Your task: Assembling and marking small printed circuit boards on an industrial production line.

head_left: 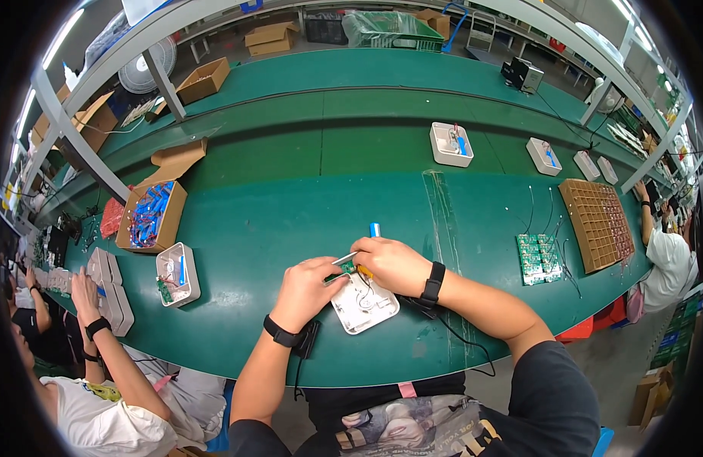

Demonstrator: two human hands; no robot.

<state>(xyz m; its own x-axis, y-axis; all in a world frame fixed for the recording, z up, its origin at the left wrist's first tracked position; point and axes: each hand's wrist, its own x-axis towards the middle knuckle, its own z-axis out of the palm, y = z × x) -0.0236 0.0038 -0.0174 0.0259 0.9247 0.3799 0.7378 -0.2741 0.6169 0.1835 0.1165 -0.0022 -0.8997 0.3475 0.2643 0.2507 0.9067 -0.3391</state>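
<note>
Green worktop [290, 206] spreads around me, its near edge at six o'clock. Just inside that edge sits my white tray [355, 316]; at its twelve-o'clock rim my left hand's [309, 286] fingers close on a small green board [348, 267], while my right hand [389, 266] grips a slim grey tool [343, 260]. Open surface runs toward eleven. Farther out: another tray [190, 295] at nine, a cardboard box [173, 221] at ten, circuit boards [539, 259] past two.
</note>
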